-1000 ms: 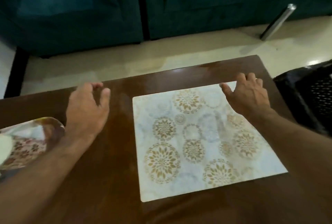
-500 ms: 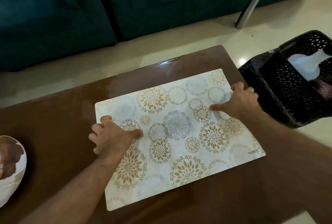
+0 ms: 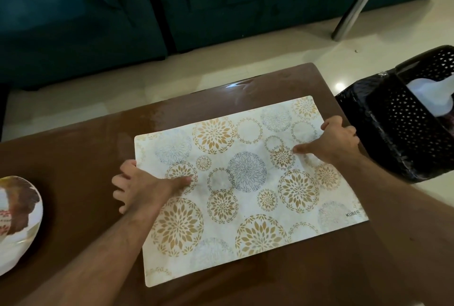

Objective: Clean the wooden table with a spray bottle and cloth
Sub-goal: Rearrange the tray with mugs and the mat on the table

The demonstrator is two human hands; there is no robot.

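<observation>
On the glossy brown wooden table lies a rectangular cream placemat printed with gold and grey flower circles, and both hands now grip it where a second ago they hovered above it with nothing held. The left hand clamps the mat's left edge, thumb pressed flat on top and fingers curled at and under the rim; the right hand pinches the right edge the same way, thumb on the pattern, fingers folded over the border. That change reads as the start of lifting or sliding the mat off, so the wood beneath can be reached. No spray bottle or cloth can be picked out for certain; a white shape sits in the black perforated plastic basket just beside the table's right end, but what it is cannot be told. A round patterned plate rests at the table's left end, well apart from the mat. Beyond the table stand a dark teal sofa and its slanted chrome leg. Cleaning proper appears not yet begun.
</observation>
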